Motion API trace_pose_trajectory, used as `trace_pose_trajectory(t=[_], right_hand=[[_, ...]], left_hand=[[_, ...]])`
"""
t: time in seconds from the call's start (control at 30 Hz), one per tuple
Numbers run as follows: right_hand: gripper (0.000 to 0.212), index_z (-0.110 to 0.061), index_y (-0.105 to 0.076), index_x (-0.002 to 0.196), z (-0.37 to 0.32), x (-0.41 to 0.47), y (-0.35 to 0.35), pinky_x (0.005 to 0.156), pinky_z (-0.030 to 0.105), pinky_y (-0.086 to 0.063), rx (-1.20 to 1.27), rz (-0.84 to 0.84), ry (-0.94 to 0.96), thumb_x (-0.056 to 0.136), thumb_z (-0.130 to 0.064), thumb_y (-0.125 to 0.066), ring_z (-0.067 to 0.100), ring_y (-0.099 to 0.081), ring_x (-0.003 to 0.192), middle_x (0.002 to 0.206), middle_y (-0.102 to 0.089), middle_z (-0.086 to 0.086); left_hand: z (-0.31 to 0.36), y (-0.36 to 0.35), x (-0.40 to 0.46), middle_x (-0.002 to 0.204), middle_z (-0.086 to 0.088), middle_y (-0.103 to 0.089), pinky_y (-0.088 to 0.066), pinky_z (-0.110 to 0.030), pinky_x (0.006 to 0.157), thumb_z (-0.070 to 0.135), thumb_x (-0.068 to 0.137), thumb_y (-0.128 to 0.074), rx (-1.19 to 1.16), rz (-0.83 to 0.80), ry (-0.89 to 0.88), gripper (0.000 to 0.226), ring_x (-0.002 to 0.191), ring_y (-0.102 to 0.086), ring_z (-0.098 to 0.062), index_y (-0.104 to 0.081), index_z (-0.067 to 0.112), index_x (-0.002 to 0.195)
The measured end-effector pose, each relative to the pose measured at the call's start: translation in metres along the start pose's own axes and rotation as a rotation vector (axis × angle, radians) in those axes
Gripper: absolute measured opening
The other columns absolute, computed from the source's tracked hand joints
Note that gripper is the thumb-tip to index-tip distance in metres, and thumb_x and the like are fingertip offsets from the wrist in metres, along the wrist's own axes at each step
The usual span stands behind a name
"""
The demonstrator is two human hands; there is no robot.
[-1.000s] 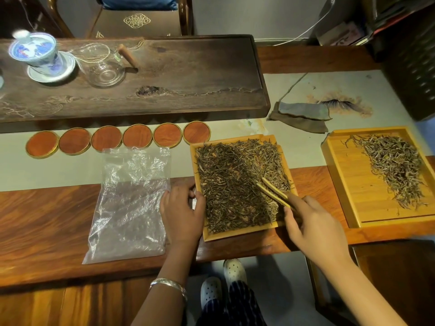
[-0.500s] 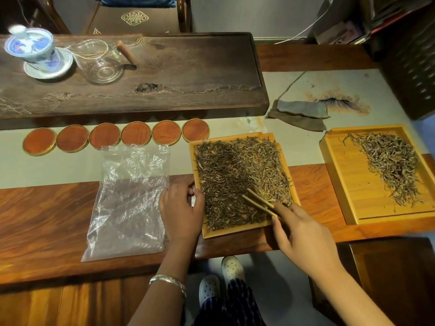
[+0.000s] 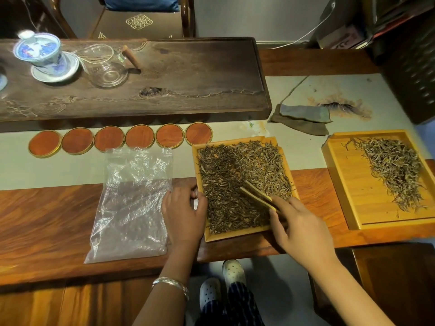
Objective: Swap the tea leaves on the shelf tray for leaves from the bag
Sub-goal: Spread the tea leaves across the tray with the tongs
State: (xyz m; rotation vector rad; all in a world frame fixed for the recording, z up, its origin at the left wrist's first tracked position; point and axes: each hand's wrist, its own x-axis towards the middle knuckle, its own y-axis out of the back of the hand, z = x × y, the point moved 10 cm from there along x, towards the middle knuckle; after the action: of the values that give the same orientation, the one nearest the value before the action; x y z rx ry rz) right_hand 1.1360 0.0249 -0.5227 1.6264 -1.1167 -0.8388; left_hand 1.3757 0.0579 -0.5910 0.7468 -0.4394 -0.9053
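While the left hand [image 3: 184, 211] rests loosely curled on the near tray's [image 3: 235, 236] left rim, the right hand [image 3: 297, 225] pinches bamboo tweezers [image 3: 257, 196] over its tea leaves [image 3: 240, 182]; the plastic bag [image 3: 134, 203] lies flat just left, near the desk's [image 3: 47, 220] front edge.

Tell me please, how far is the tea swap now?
Done, it seems: the plastic bag lies flat and looks empty, and the near tray is full of leaves. In hand: the right hand works bamboo tongs in those leaves; the left hand steadies the tray. Left: returning it to a shelf, not in view.
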Motion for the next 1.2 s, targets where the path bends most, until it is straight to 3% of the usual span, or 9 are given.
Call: trace_pose_trajectory(t=[0.27, 0.4, 0.53, 0.6, 0.7, 0.8, 0.93, 1.07, 1.2], right_hand=[[0.038, -0.019, -0.056, 0.129, -0.039, 0.052, -0.021, 0.047, 0.033, -0.051, -0.073, -0.024, 0.091, 0.096, -0.032, -0.042, 0.023, -0.064, 0.062, 0.097, -0.061, 0.004], [0.034, -0.020, -0.058, 0.125, -0.026, 0.047, -0.019, 0.042, 0.028, -0.042, -0.041, -0.024, 0.057, 0.093, -0.029, -0.049, 0.024, -0.064, 0.061, 0.089, -0.060, 0.002], [0.032, -0.020, -0.057, 0.123, -0.014, 0.050, -0.011, 0.048, 0.028, -0.044, -0.015, 0.029, 0.030, 0.093, -0.028, -0.052, 0.025, -0.063, 0.068, 0.088, -0.059, 0.003], [0.035, -0.019, -0.055, 0.128, -0.009, 0.059, -0.011, 0.052, 0.030, -0.047, -0.015, 0.048, 0.002, 0.095, -0.029, -0.049, 0.026, -0.064, 0.074, 0.095, -0.060, 0.006], [0.038, -0.018, -0.051, 0.132, -0.008, 0.065, -0.014, 0.057, 0.035, -0.052, -0.054, 0.020, -0.006, 0.096, -0.031, -0.044, 0.027, -0.065, 0.082, 0.105, -0.060, 0.008], [0.038, -0.019, -0.052, 0.131, -0.009, 0.060, -0.009, 0.051, 0.032, -0.049, -0.039, 0.020, 0.009, 0.095, -0.031, -0.046, 0.025, -0.064, 0.076, 0.099, -0.060, 0.006], [0.033, -0.019, -0.059, 0.122, -0.029, 0.036, -0.011, 0.038, 0.023, -0.037, 0.045, 0.006, 0.121, 0.091, -0.028, -0.055, 0.015, -0.056, 0.052, 0.080, -0.053, -0.003], [0.035, -0.018, -0.062, 0.122, -0.047, 0.014, -0.029, 0.038, 0.032, -0.049, 0.073, -0.062, 0.180, 0.091, -0.031, -0.053, 0.018, -0.061, 0.052, 0.090, -0.059, -0.001], [0.035, -0.017, -0.061, 0.123, -0.041, 0.012, -0.033, 0.039, 0.033, -0.049, 0.081, -0.073, 0.151, 0.091, -0.029, -0.056, 0.021, -0.062, 0.053, 0.092, -0.059, 0.000]], left_hand=[[0.002, 0.003, 0.000, 0.071, 0.011, -0.043, -0.043, -0.048, 0.086, 0.021, 0.084, -0.059, -0.010, 0.032, -0.014, 0.022, 0.070, -0.029, -0.008, -0.041, 0.031, 0.079], [0.004, 0.004, 0.001, 0.070, 0.011, -0.041, -0.044, -0.046, 0.083, 0.025, 0.083, -0.054, -0.005, 0.041, -0.033, 0.017, 0.069, -0.027, -0.008, -0.039, 0.032, 0.078], [0.004, 0.004, 0.001, 0.071, 0.013, -0.041, -0.043, -0.044, 0.084, 0.028, 0.082, -0.051, 0.006, 0.039, -0.038, 0.009, 0.070, -0.029, -0.007, -0.043, 0.031, 0.079], [0.006, 0.005, 0.000, 0.070, 0.014, -0.037, -0.045, -0.047, 0.083, 0.026, 0.082, -0.053, 0.008, 0.048, -0.046, 0.014, 0.069, -0.025, -0.006, -0.042, 0.033, 0.080], [0.006, 0.005, 0.001, 0.071, 0.015, -0.037, -0.046, -0.051, 0.085, 0.022, 0.082, -0.057, 0.002, 0.051, -0.042, 0.006, 0.070, -0.024, -0.004, -0.054, 0.027, 0.085], [0.004, 0.003, 0.000, 0.071, 0.014, -0.038, -0.045, -0.053, 0.086, 0.020, 0.082, -0.060, 0.003, 0.051, -0.040, 0.006, 0.070, -0.025, -0.005, -0.056, 0.024, 0.085], [0.003, 0.003, -0.001, 0.069, 0.018, -0.036, -0.043, -0.055, 0.089, 0.021, 0.083, -0.058, -0.020, 0.045, -0.036, 0.007, 0.071, -0.026, -0.003, -0.053, 0.026, 0.083], [0.007, 0.006, 0.000, 0.069, 0.022, -0.032, -0.045, -0.054, 0.087, 0.026, 0.083, -0.053, -0.025, 0.055, -0.065, 0.020, 0.071, -0.025, -0.003, -0.037, 0.038, 0.083], [0.007, 0.007, 0.000, 0.068, 0.024, -0.031, -0.046, -0.054, 0.086, 0.024, 0.082, -0.054, -0.018, 0.065, -0.058, 0.023, 0.069, -0.024, -0.003, -0.036, 0.037, 0.082]])
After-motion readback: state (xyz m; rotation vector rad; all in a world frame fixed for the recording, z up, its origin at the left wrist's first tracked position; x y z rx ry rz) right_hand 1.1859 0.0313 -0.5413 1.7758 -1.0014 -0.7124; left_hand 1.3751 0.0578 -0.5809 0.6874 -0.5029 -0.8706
